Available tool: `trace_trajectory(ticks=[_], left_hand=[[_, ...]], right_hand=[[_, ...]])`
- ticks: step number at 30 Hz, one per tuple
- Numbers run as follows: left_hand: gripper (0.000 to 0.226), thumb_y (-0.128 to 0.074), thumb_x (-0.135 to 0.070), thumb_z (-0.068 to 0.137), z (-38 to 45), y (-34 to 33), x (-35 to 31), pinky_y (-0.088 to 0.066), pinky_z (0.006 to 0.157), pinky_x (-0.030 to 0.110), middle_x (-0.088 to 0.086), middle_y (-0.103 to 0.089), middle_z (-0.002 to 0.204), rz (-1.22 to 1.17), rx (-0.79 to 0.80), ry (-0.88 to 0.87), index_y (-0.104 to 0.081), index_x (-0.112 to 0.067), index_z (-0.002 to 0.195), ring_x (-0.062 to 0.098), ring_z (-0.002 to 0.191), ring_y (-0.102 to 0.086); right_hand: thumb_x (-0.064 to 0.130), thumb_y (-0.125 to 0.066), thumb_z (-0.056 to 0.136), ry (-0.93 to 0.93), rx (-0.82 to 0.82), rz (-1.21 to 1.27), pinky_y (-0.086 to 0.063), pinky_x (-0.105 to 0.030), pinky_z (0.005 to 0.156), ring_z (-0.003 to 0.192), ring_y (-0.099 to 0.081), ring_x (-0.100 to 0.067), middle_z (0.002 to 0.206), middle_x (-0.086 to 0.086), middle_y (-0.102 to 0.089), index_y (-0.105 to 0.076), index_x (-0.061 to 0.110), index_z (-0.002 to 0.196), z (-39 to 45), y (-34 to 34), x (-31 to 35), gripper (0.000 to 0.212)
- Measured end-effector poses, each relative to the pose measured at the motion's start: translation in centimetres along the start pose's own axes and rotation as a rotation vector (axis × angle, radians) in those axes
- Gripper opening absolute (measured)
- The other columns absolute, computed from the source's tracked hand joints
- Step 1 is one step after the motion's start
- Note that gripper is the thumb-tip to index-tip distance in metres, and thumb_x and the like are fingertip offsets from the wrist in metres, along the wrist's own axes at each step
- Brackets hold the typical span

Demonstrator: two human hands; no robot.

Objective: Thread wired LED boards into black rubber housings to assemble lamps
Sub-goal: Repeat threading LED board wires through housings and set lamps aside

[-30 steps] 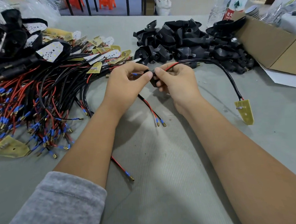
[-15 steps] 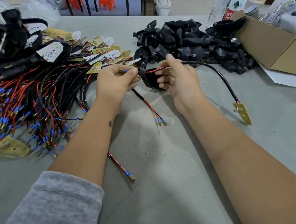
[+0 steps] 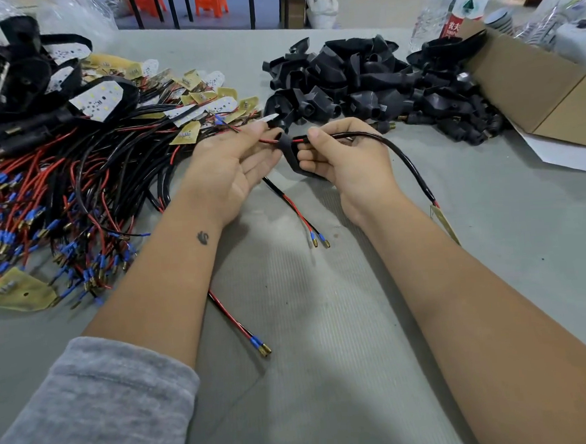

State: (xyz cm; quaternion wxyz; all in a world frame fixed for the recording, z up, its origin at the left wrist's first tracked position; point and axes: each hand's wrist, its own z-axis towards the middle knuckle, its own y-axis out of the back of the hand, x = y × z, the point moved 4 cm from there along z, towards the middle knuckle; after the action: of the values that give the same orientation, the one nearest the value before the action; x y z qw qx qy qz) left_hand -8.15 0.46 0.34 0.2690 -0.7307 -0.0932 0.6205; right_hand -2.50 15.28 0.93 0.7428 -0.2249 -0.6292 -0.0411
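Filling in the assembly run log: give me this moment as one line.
step: threading | left hand: pinches red wire end | right hand: holds black housing, feeds cable | LED board: outside housing

open cardboard box (image 3: 530,80) far right, two plastic bottles (image 3: 450,9) behind, orange stools (image 3: 209,0) beyond

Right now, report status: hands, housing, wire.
Left hand pinches red-black leads emerging from black rubber housing. Right hand grips housing and black cable. LED board trails right, not seated.
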Motion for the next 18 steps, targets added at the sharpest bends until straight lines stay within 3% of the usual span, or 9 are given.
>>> trace_trajectory(ticks=[6, 13, 16, 18], left_hand=[[0.017, -0.049, -0.007, 0.100, -0.16, -0.65, 0.75, -0.057, 0.070, 0.021, 0.005, -0.074, 0.075, 0.168, 0.098, 0.024, -0.066, -0.003, 0.099, 0.013, 0.075, -0.072], [0.024, -0.042, -0.029, 0.104, -0.42, -0.81, 0.39, -0.056, 0.075, 0.021, 0.002, -0.075, 0.096, 0.144, 0.075, -0.074, -0.065, -0.025, 0.113, 0.013, 0.091, -0.072], [0.032, -0.040, -0.034, 0.105, -0.36, -0.74, 0.28, -0.055, 0.076, 0.021, 0.006, -0.073, 0.105, 0.129, 0.067, -0.086, -0.059, -0.025, 0.129, 0.015, 0.096, -0.072], [0.033, -0.039, -0.036, 0.104, -0.28, -0.75, 0.23, -0.056, 0.076, 0.022, 0.006, -0.074, 0.103, 0.119, 0.082, -0.071, -0.058, -0.025, 0.129, 0.015, 0.095, -0.072]], right_hand=[[0.002, -0.066, 0.089, 0.012, 0.022, -0.056, -0.056, -0.027, 0.062, 0.061, -0.064, -0.018, 0.073, -0.012, -0.068, -0.060, 0.007, 0.080, -0.15, 0.08, 0.21, 0.012], [0.003, -0.061, 0.092, -0.046, 0.048, 0.047, -0.055, -0.026, 0.063, 0.063, -0.062, -0.018, 0.076, -0.014, -0.068, -0.061, 0.006, 0.082, 0.10, 0.32, 0.52, 0.011], [0.002, -0.063, 0.091, -0.038, 0.046, 0.050, -0.055, -0.026, 0.064, 0.064, -0.062, -0.018, 0.077, -0.014, -0.068, -0.062, 0.005, 0.080, 0.17, 0.49, 0.47, 0.012], [0.002, -0.065, 0.089, -0.034, 0.035, 0.021, -0.054, -0.026, 0.064, 0.063, -0.062, -0.019, 0.076, -0.015, -0.068, -0.064, 0.005, 0.079, 0.27, 0.58, 0.36, 0.011]])
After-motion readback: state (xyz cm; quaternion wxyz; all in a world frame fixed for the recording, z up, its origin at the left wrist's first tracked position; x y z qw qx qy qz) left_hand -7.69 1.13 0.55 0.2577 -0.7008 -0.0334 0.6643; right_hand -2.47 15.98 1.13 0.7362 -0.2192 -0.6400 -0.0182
